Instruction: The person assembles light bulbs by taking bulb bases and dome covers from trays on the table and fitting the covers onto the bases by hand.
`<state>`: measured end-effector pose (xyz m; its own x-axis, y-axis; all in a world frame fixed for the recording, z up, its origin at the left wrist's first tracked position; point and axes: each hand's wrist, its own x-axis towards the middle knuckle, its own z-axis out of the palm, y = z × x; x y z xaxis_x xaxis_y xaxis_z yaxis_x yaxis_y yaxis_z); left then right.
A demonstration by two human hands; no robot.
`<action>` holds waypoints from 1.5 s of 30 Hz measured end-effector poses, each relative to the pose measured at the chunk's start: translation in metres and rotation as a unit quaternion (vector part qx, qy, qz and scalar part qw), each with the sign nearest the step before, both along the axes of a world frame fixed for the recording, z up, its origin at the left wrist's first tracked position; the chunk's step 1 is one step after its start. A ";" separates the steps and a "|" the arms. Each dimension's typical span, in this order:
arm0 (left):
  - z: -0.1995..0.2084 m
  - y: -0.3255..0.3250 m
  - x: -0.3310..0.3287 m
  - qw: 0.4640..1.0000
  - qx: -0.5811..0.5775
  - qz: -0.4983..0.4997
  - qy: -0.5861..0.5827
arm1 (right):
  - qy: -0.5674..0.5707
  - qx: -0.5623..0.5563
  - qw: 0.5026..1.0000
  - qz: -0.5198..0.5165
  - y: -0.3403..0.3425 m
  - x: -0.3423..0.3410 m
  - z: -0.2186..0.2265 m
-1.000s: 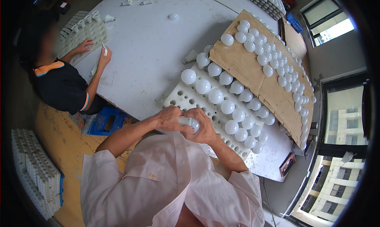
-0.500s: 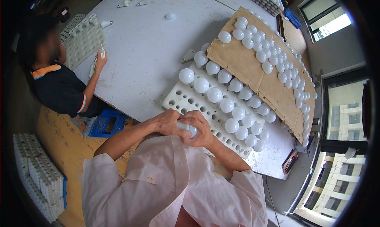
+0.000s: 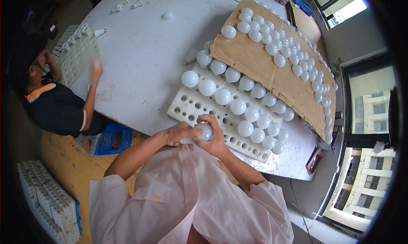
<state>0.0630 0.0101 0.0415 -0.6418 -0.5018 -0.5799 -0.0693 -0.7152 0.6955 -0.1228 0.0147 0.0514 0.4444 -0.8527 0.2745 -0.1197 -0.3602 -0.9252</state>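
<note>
Close to my chest, just off the near edge of the white foam tray [image 3: 175,111], I hold a light bulb [image 3: 205,131] between both hands. My left hand [image 3: 177,134] is closed around its lower part, mostly covered by the fingers. Curved around the round white dome is my right hand [image 3: 216,141], with its thumb and fingers on opposite sides. Rows of white bulbs [image 3: 223,96] stand in the tray, while the holes along its near side show bare.
A cardboard sheet [image 3: 250,65] bearing many white domes slants beyond the tray. One loose dome [image 3: 168,15] lies on the white table [image 3: 140,61]. At left, a co-worker [image 3: 55,106] sits by another foam tray [image 3: 80,52]. Stacked trays [image 3: 46,201] stand lower left.
My fingers have shifted on the bulb, and more of its dome now shows. The view has moved slightly. The co-worker's hand, now blurred, has moved by their tray.
</note>
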 end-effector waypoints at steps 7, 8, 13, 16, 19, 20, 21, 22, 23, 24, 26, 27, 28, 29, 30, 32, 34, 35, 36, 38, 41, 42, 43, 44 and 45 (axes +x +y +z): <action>-0.051 0.007 0.008 0.996 -0.031 0.081 -0.005 | 0.097 0.114 0.984 -0.096 -0.005 -0.016 -0.021; -0.047 0.010 0.013 0.976 -0.138 0.137 -0.102 | 0.174 -0.048 0.978 -0.108 -0.017 -0.032 -0.023; -0.007 -0.059 0.094 0.835 -0.027 0.544 0.083 | 0.446 -0.140 0.874 -0.131 -0.043 -0.079 -0.024; 0.041 -0.134 0.172 0.720 -0.075 0.671 0.163 | 0.470 -0.151 0.864 -0.094 -0.037 -0.077 -0.029; 0.075 -0.168 0.216 0.628 -0.070 0.759 0.157 | 0.460 -0.145 0.867 -0.128 -0.034 -0.067 -0.020; 0.075 -0.165 0.219 0.643 -0.062 0.754 0.121 | 0.459 -0.152 0.867 -0.122 -0.031 -0.068 -0.023; 0.078 -0.171 0.216 0.663 -0.054 0.742 0.086 | 0.444 -0.165 0.871 -0.132 -0.031 -0.074 -0.028; 0.069 -0.165 0.203 0.726 -0.090 0.679 0.056 | 0.430 -0.175 0.874 -0.144 -0.032 -0.077 -0.032; 0.051 -0.148 0.180 0.787 -0.122 0.605 0.025 | 0.405 -0.175 0.884 -0.152 -0.031 -0.079 -0.032; 0.032 -0.127 0.160 0.835 -0.132 0.535 -0.016 | 0.406 -0.170 0.883 -0.162 -0.030 -0.079 -0.029; -0.020 -0.087 0.138 0.880 -0.140 0.442 -0.102 | 0.352 -0.201 0.900 -0.162 -0.030 -0.072 -0.024; -0.050 -0.072 0.128 0.873 -0.116 0.460 -0.115 | 0.352 -0.196 0.900 -0.167 -0.028 -0.070 -0.023; -0.076 -0.064 0.122 0.864 -0.092 0.478 -0.127 | 0.338 -0.192 0.906 -0.169 -0.027 -0.069 -0.023; -0.089 -0.059 0.117 0.869 -0.088 0.470 -0.126 | 0.326 -0.185 0.911 -0.172 -0.027 -0.072 -0.023; -0.096 -0.054 0.111 0.867 -0.069 0.471 -0.146 | 0.332 -0.179 0.909 -0.178 -0.026 -0.076 -0.025; -0.109 -0.054 0.109 0.870 -0.044 0.464 -0.163 | 0.308 -0.175 0.917 -0.182 -0.025 -0.078 -0.030; -0.110 -0.060 0.113 0.873 -0.086 0.425 -0.224 | 0.304 -0.170 0.917 -0.195 -0.024 -0.074 -0.028; -0.109 -0.068 0.112 0.866 -0.101 0.419 -0.253 | 0.300 -0.184 0.914 -0.204 -0.024 -0.073 -0.028; -0.110 -0.078 0.112 0.870 -0.101 0.413 -0.250 | 0.294 -0.201 0.910 -0.212 -0.026 -0.072 -0.027; -0.110 -0.100 0.110 0.851 -0.153 0.389 -0.317 | 0.294 -0.197 0.908 -0.224 -0.026 -0.067 -0.021; -0.118 -0.139 0.101 0.825 -0.250 0.319 -0.395 | 0.268 -0.190 0.915 -0.235 -0.026 -0.062 -0.017; -0.119 -0.151 0.095 0.779 -0.336 0.271 -0.454 | 0.271 -0.191 0.911 -0.244 -0.025 -0.062 -0.016; -0.119 -0.164 0.090 0.782 -0.342 0.266 -0.448 | 0.269 -0.190 0.912 -0.246 -0.024 -0.062 -0.017; -0.120 -0.179 0.083 0.789 -0.325 0.256 -0.453 | 0.267 -0.189 0.912 -0.247 -0.024 -0.061 -0.017; -0.118 -0.193 0.075 0.797 -0.308 0.245 -0.458 | 0.265 -0.184 0.912 -0.252 -0.023 -0.061 -0.016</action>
